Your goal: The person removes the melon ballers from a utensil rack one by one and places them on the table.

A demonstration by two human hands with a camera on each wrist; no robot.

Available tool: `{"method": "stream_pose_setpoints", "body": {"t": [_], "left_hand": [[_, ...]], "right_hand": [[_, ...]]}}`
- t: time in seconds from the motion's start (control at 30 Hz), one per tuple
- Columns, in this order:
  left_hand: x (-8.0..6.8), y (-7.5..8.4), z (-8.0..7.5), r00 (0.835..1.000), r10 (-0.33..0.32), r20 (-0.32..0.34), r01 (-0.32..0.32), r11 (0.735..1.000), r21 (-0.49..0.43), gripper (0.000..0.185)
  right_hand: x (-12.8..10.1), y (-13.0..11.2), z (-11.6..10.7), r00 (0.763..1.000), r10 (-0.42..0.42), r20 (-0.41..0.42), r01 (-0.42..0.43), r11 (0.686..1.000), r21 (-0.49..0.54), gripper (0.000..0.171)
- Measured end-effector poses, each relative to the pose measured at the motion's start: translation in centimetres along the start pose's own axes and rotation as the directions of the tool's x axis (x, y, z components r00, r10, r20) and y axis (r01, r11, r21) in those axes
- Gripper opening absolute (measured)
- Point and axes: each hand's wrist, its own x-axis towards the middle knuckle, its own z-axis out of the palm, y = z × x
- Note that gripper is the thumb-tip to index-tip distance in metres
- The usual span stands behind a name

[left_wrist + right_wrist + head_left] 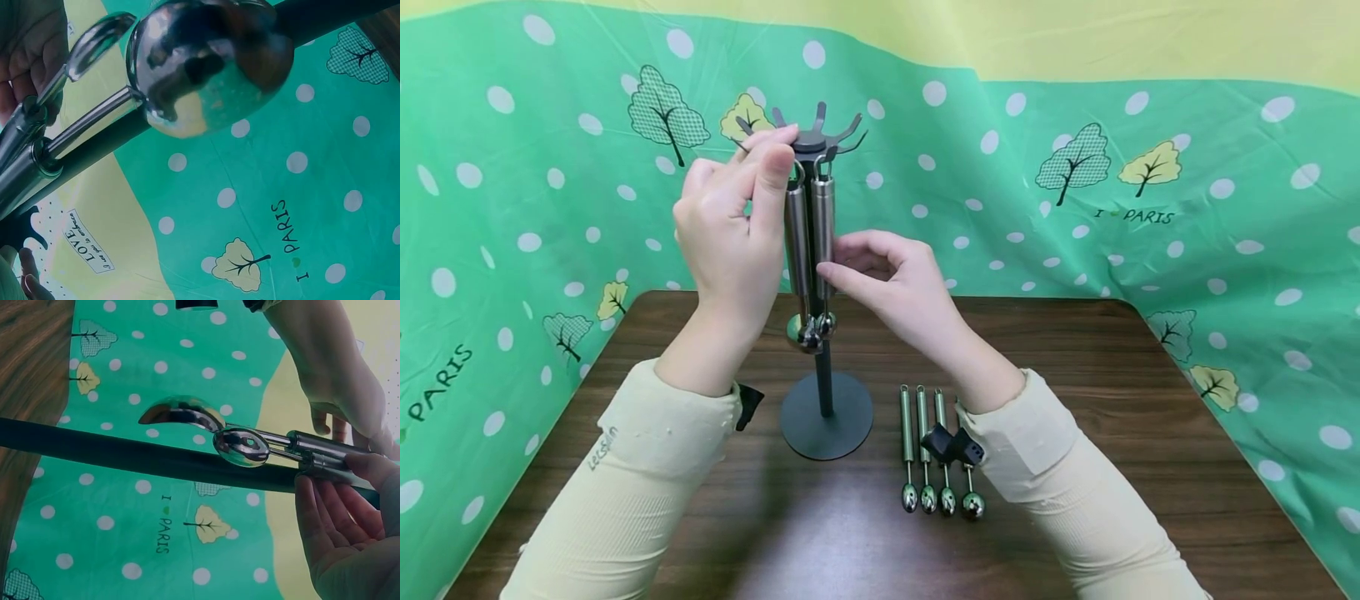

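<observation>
A dark metal stand (pixel 825 367) with curved hooks around its top stands upright on a round base. Up at the hub, my left hand (pixel 730 225) grips the hooks on its left side, index finger lying across the top. Two shiny steel scoops hang from hooks at the front. The nearer scoop (pixel 824 212) has its handle pinched between thumb and fingers of my right hand (pixel 895 275). Beside it hangs the other scoop (pixel 797 242), whose large rounded bowl (pixel 209 69) fills much of the left wrist view. The smaller oval bowl (pixel 242 447) shows in the right wrist view.
Several steel scoops (pixel 923 425) lie side by side on the brown wooden table (pixel 1052 350), partly under my right forearm. A green dotted cloth (pixel 970 158) with tree prints surrounds the table. Dark wrist cameras (pixel 955 446) sit at both cuffs.
</observation>
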Motion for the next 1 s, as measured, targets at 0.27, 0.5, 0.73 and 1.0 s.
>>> {"method": "stream_pose_setpoints", "body": {"t": [0.27, 0.5, 0.73, 1.0], "left_hand": [[0.0, -0.1, 0.0, 1.0, 0.018, -0.007, -0.018, 1.0, -0.017, 0.018], [0.0, -0.1, 0.0, 1.0, 0.026, -0.008, -0.026, 0.999, -0.018, 0.019], [0.0, -0.1, 0.0, 1.0, 0.021, -0.006, -0.021, 1.0, -0.015, 0.02], [-0.1, 0.0, 0.1, 1.0, 0.029, -0.009, -0.03, 0.999, -0.026, 0.02]], "right_hand": [[-0.1, -0.2, 0.1, 1.0, -0.028, -0.011, 0.028, 1.0, -0.006, 0.019], [-0.3, -0.5, -0.1, 0.998, -0.062, -0.024, 0.062, 0.998, -0.004, 0.018], [-0.6, -1.0, -0.1, 0.997, -0.074, -0.039, 0.074, 0.997, 0.002, 0.019], [-1.0, -1.6, -0.3, 0.996, -0.074, -0.059, 0.076, 0.997, 0.025, 0.018]]}}
